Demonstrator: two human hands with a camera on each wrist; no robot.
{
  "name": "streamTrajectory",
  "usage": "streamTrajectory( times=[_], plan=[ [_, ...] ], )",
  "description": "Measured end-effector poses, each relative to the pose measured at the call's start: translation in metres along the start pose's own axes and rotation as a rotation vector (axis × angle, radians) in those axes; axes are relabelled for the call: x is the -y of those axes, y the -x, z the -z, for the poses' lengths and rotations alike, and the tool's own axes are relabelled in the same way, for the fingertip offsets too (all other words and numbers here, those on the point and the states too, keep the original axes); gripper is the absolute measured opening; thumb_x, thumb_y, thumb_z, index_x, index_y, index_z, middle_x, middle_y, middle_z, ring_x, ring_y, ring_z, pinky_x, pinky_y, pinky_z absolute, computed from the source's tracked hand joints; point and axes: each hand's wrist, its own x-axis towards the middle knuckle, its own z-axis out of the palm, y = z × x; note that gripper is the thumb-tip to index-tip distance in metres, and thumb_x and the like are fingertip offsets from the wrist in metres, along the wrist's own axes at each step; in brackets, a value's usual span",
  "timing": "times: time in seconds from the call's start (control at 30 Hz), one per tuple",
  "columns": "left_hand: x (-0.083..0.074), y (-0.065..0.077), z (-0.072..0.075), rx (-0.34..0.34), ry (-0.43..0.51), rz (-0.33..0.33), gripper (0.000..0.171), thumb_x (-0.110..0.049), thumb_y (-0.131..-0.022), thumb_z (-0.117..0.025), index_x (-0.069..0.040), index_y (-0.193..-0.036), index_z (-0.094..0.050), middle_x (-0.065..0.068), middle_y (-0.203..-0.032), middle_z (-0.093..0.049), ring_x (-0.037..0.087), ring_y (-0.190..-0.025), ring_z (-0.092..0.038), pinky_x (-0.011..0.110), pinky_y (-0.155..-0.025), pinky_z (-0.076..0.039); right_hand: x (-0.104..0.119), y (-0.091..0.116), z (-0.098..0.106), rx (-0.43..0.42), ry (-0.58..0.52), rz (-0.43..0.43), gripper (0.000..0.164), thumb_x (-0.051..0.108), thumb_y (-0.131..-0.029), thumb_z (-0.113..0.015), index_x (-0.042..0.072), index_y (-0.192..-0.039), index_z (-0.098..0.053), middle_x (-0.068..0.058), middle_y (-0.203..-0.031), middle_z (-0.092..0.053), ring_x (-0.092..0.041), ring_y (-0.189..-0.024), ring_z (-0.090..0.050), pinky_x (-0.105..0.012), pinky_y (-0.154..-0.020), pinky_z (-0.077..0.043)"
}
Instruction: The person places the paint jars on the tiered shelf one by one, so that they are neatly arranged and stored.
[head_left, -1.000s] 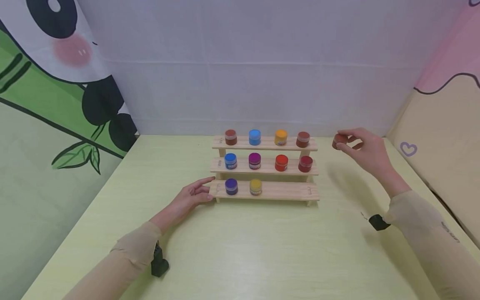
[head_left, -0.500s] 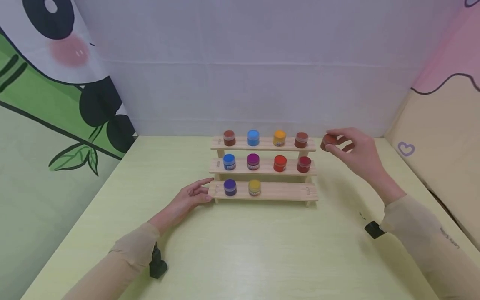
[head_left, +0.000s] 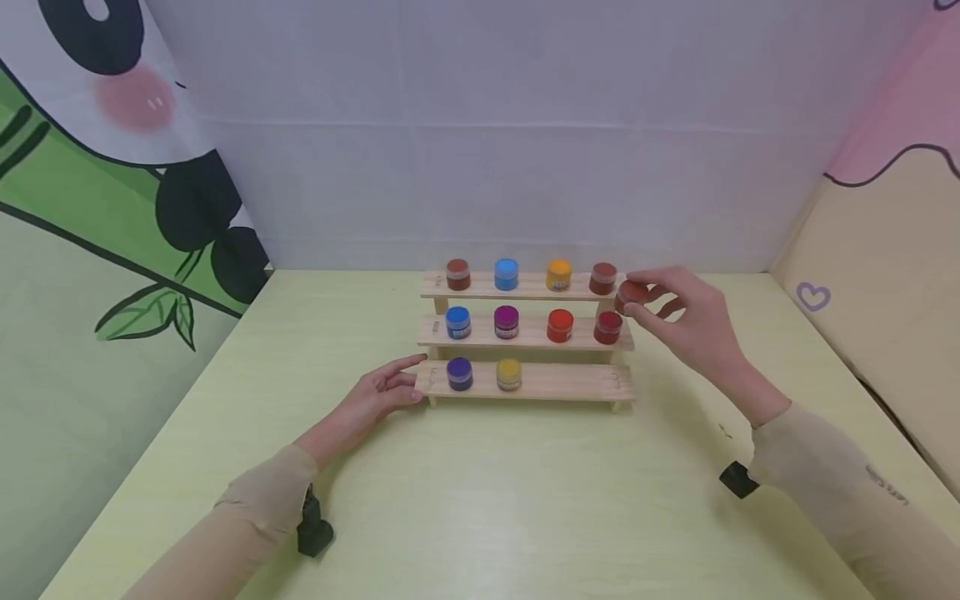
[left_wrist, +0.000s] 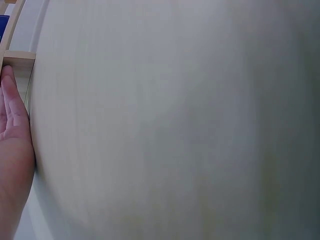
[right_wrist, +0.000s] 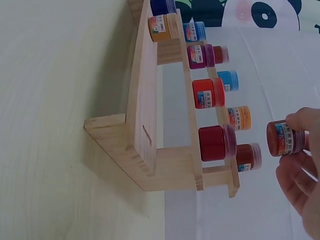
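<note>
My right hand (head_left: 693,323) pinches a small reddish-brown paint jar (head_left: 629,296) between thumb and fingertips, just off the right end of a three-tier wooden rack (head_left: 566,382). In the right wrist view the held jar (right_wrist: 281,139) is in the air, its printed label showing, apart from the rack's jars. My left hand (head_left: 380,397) touches the left end of the bottom tier, thumb in front and index finger farther back. The left wrist view shows that hand (left_wrist: 14,145) at its edge, fingers nearly straight by a rack leg (left_wrist: 20,58).
The top tier bears brown, light blue, orange and brown (head_left: 603,279) jars. Blue, purple, red and dark red (head_left: 608,327) jars line the middle one. A violet jar (head_left: 460,374) and a yellow jar (head_left: 509,375) stand left on the bottom tier. Behind the table (head_left: 480,500) hangs a pale cloth.
My right hand has carried the brown jar leftward and slightly down, from well right of the rack to its upper right end. My left hand has stayed at the rack's left end.
</note>
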Motion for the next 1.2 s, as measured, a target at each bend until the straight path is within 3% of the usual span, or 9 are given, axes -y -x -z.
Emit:
streamTrajectory(
  times=[0.4,0.63,0.93,1.2],
  plan=[
    [0.000,0.001,-0.001,-0.009,0.001,0.002,0.067,-0.025,-0.095,-0.066,-0.023,-0.154,-0.034,0.006,-0.129,-0.064,0.009,-0.112,-0.064,0.022,-0.096,-0.050,0.014,0.008,-0.022,0.022,-0.052,0.065,0.044,0.002,-0.079,-0.080,0.010,-0.121,-0.068,-0.003,-0.102,-0.071,-0.002,-0.085,-0.060,-0.013,-0.062,-0.050],
    [0.001,0.000,-0.001,-0.007,0.002,-0.002,0.066,-0.025,-0.095,-0.066,-0.022,-0.154,-0.035,0.005,-0.128,-0.065,0.009,-0.112,-0.064,0.022,-0.096,-0.050,0.020,0.016,-0.035,0.060,-0.095,0.087,0.044,0.001,-0.080,-0.080,0.009,-0.121,-0.067,-0.003,-0.102,-0.069,-0.013,-0.081,-0.061,-0.017,-0.061,-0.051],
    [0.000,0.001,-0.001,0.001,0.004,0.002,0.066,-0.026,-0.095,-0.066,-0.023,-0.154,-0.034,0.006,-0.129,-0.064,0.009,-0.113,-0.063,0.022,-0.096,-0.050,0.027,0.023,-0.048,0.108,-0.130,0.078,0.042,0.003,-0.081,-0.079,0.007,-0.120,-0.066,-0.004,-0.107,-0.071,-0.005,-0.081,-0.060,-0.017,-0.061,-0.053],
    [-0.001,-0.001,-0.001,-0.002,0.008,-0.002,0.067,-0.025,-0.095,-0.066,-0.022,-0.154,-0.035,0.006,-0.129,-0.064,0.009,-0.112,-0.064,0.023,-0.096,-0.050,0.028,0.028,-0.056,0.146,-0.153,0.055,0.040,0.003,-0.082,-0.078,0.008,-0.120,-0.066,-0.004,-0.107,-0.071,-0.009,-0.086,-0.064,-0.018,-0.064,-0.054]
  ],
)
